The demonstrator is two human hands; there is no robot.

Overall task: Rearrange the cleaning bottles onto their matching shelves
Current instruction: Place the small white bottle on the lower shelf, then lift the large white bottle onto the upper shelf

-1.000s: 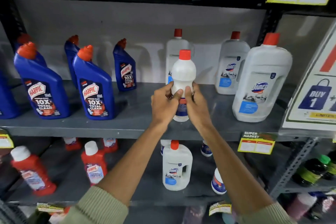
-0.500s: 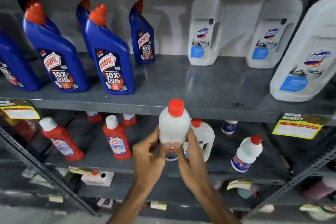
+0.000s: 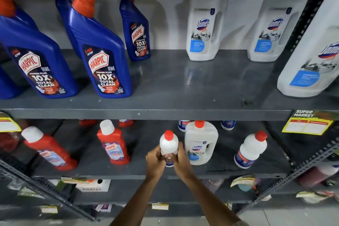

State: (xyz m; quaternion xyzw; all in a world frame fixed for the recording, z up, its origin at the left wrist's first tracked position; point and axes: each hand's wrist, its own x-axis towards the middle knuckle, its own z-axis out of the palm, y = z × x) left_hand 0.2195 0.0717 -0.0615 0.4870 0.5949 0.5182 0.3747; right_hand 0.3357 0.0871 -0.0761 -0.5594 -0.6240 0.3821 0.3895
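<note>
Both hands gripped the small white bottle (image 3: 169,143) at six o'clock of the view, over the lower shelf (image 3: 143,174). The left hand (image 3: 156,161) wrapped its lower body from nine o'clock and the right hand (image 3: 180,160) from three o'clock, fingers (image 3: 169,158) meeting across the label. The bottle stood upright with its red cap up; whether its base touched the shelf could not be told, as the hands hid it.

Just beside it at three o'clock stood a white Domex jug (image 3: 200,145), and farther that way a second small white bottle (image 3: 251,149), tilted in the wide lens. At nine o'clock on the same shelf stood a red Harpic bottle (image 3: 112,143), with another red bottle (image 3: 48,148) well apart toward the left edge.

On the upper shelf (image 3: 174,82), blue Harpic bottles (image 3: 99,47) filled the ten o'clock side and big Domex jugs (image 3: 205,24) the two o'clock side. A yellow price tag (image 3: 307,124) hung from that shelf's front edge at three o'clock.
</note>
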